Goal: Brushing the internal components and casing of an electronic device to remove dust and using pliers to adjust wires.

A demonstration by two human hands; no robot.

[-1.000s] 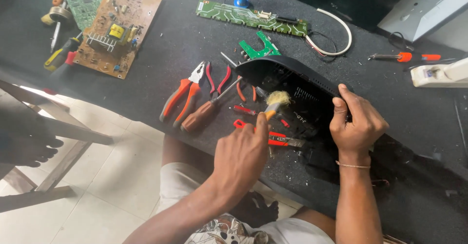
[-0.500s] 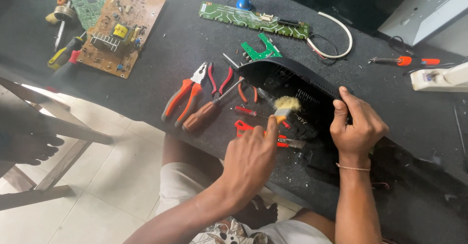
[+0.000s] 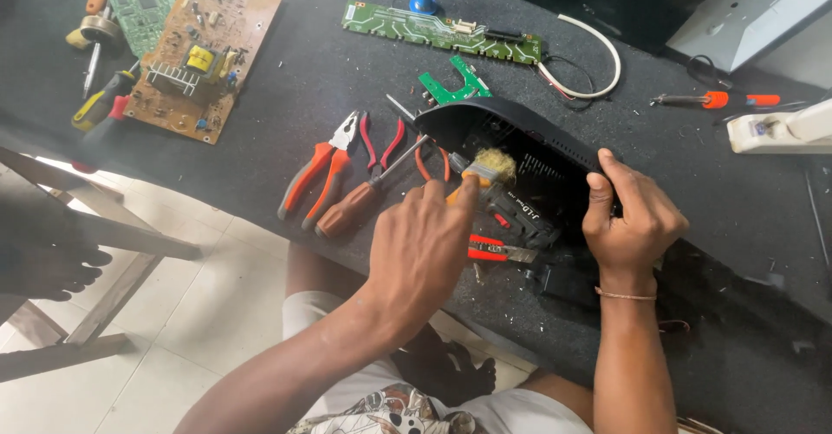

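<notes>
At the counter's near edge, the black casing stood tilted, its open side facing the person. The right hand clamped its rim; the left hand pinched a small brush, bristles inside the shell. Dusting looked under way; reaching deeper corners would need a steady casing. Pliers and a screwdriver lay just left, circuit boards beyond.
</notes>
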